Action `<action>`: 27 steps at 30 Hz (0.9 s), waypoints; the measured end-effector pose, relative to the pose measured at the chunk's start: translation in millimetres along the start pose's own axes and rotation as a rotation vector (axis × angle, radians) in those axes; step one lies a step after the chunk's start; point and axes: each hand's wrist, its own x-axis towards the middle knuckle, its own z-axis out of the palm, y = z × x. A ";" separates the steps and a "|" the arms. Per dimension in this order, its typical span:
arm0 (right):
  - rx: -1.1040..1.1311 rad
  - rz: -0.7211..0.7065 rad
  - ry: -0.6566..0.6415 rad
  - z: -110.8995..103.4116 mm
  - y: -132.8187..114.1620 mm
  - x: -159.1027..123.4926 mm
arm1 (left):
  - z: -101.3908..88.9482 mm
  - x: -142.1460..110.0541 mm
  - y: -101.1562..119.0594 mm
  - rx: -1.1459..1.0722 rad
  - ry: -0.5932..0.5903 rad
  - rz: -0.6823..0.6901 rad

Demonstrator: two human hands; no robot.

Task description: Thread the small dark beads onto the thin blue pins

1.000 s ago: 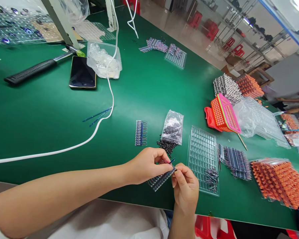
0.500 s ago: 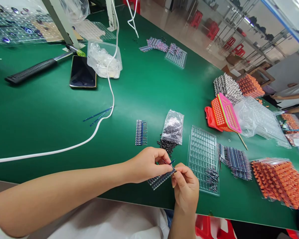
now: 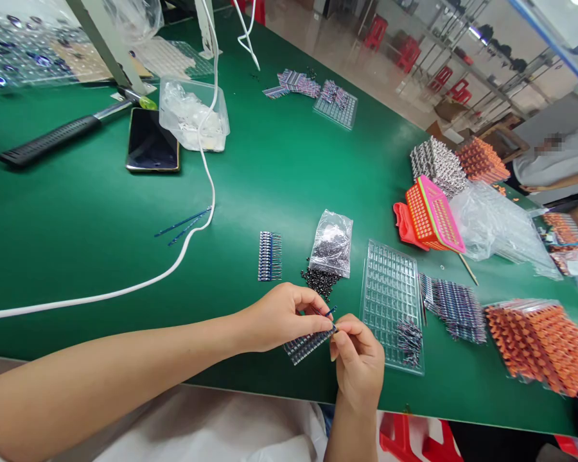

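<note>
My left hand (image 3: 282,317) is closed around a dark strip of small segments in rows (image 3: 304,349), which slants down below its fingers. A thin blue stick (image 3: 331,311) pokes up beside the thumb. At the strip's upper right end, my right hand (image 3: 359,362) pinches with thumb and forefinger; the tiny piece between them is too small to make out. Just beyond the hands lies a heap of black beads (image 3: 320,281), spilling from a clear bag (image 3: 332,244). To the left is a row of blue and silver pin-like pieces (image 3: 270,256).
Right of my hands lies a clear compartment tray (image 3: 388,289) with thin pieces in one corner. Farther right are bundled strips (image 3: 457,311), orange stacks (image 3: 542,346) and a pink-red basket (image 3: 433,215). A white cable (image 3: 173,269), phone (image 3: 153,141) and hammer (image 3: 52,141) lie left. A co-worker is at far right.
The whole view has shifted slightly, so table things sit a little farther left. Both hands keep nearly the same grip. More of the co-worker shows at the right.
</note>
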 end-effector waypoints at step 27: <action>0.216 0.075 -0.168 -2.4 -3.5 3.5 | 2.1 -9.6 8.8 0.199 -0.086 0.078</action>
